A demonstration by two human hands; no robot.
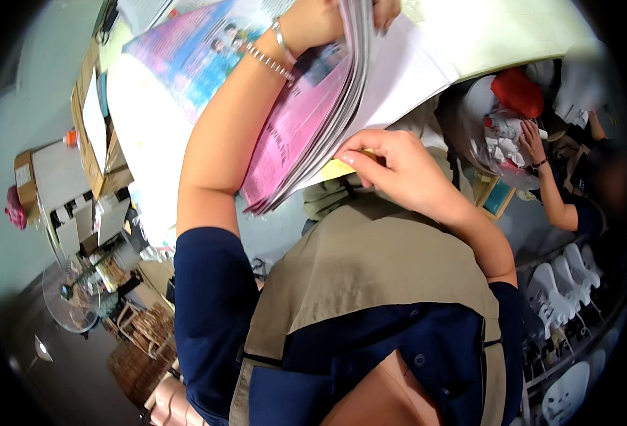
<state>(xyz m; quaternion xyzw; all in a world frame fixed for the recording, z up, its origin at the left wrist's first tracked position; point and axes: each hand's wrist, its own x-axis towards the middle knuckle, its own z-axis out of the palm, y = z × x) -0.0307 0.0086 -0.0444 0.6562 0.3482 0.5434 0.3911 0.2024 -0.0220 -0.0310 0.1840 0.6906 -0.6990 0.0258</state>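
I have a thick stack of printed sheets [306,121] lifted off the near edge of the white worktop [150,135], its lower corner hanging out past that edge toward my chest. My left hand [313,21] is closed over the top of the stack, fingers wrapped round the far side where I cannot see them, two bangles [274,50] on the wrist. My right hand [391,167] is half open below the stack: the thumb and forefinger press against the fanned lower edges of the sheets, just beside a yellow slip [338,169] that pokes out there, and the other fingers are curled loosely with nothing in them.

The sheets look glossy, pink and purple with coloured pictures, and I judge them thin, floppy and slick against one another. Together they are probably fairly heavy, and the stack bows where it hangs unsupported. I would keep a firm clamp across the whole thickness near the top edge and steady the loose corner from beneath, since a single sheet could slide out or crease.

Another coloured sheet [193,50] lies flat on the worktop toward its far edge. Off to my right, another person's hand [533,142] rests at a bin of crumpled paper [505,135].
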